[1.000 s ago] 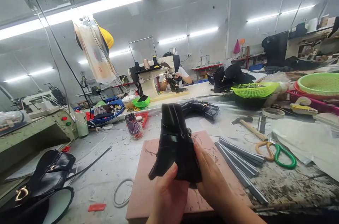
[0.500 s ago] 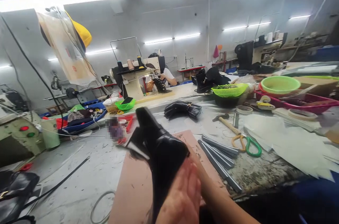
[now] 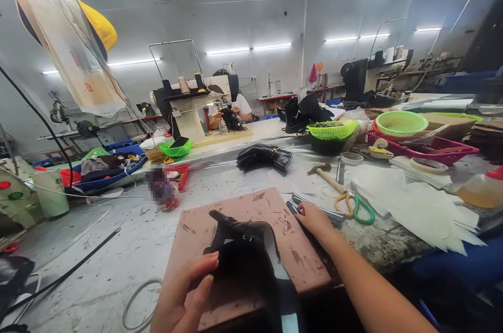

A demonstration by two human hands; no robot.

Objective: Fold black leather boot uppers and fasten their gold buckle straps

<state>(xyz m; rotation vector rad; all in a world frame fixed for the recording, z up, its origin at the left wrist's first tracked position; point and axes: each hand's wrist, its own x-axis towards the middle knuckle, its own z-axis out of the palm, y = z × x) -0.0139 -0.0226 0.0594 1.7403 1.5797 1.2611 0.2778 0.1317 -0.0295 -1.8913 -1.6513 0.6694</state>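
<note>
A black leather boot (image 3: 245, 265) lies over a pinkish board (image 3: 188, 228), its wide shaft toward me and pale lining showing along one side. My left hand (image 3: 183, 291) is at the shaft's left edge, thumb and fingers closed on the leather. To the right, my right hand (image 3: 314, 220) rests on the bundle of dark grey strips (image 3: 334, 216) with white edges. Its fingers are curled over the strip ends, and part of the grip is hidden. Beyond the board, another black boot (image 3: 265, 158) with a gold buckle lies on its side.
A hammer (image 3: 330, 178), scissors (image 3: 363, 210) and white sheets (image 3: 412, 204) lie at the right. Farther back are a green basket (image 3: 334, 131) and a pink tray (image 3: 444, 150). A co-worker's hands (image 3: 215, 119) are at a sewing machine (image 3: 192, 118). A blurred cup stands left of the board.
The boot has come down onto the board and turned, its shaft now toward me. My right hand has moved away from it to the grey strips. The view has shifted slightly.
</note>
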